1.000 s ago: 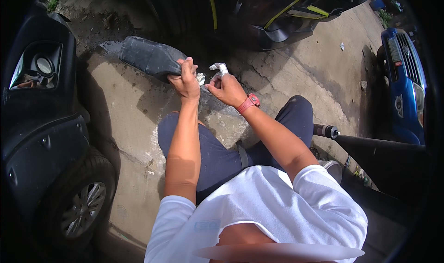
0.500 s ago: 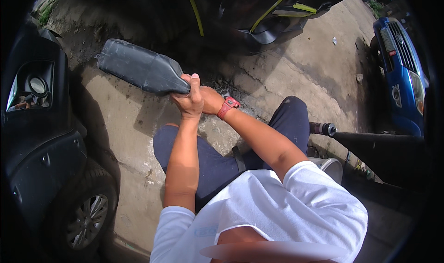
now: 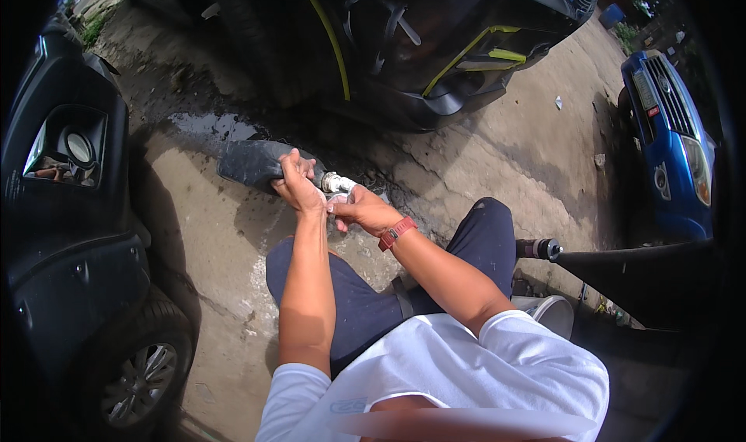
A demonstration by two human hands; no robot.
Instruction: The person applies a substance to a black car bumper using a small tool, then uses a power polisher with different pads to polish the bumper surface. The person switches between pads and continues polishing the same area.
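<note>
Black plastic jug [image 3: 250, 163], on my remote feed, is held over the concrete ground [image 3: 203, 236] beside a wet patch [image 3: 208, 123], the left hand [image 3: 297, 184] clamped near its neck [image 3: 327, 182]; the right hand [image 3: 364, 210] is close by, fingers bent, though I can't tell whether they grip anything.

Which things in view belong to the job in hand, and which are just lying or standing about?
Seem to belong:
black container, in the left hand
white material at the right hand, too small to identify

Just about:
black vehicle, left
dark vehicle with yellow-green strips, ahead
blue vehicle, right
pale bucket, lower right
</note>
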